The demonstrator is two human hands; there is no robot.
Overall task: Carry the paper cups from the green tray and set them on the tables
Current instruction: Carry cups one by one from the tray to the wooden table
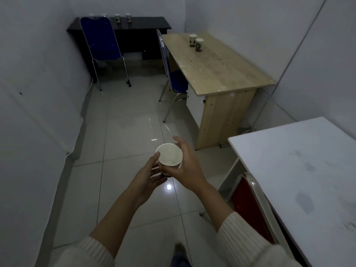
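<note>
Fingers of left hand, right hand hold upright paper cup.

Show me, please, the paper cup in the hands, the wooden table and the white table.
paper cup (169, 155): head view, on its inner wall.
wooden table (221, 70): head view, on a bare part of its top.
white table (298, 170): head view, on a bare part of its top.

Cups 7: held cup 1, wood table 2, black table 4. Tables 3, incl. white table. Chairs 3: blue chairs 2, red chair 1.
</note>
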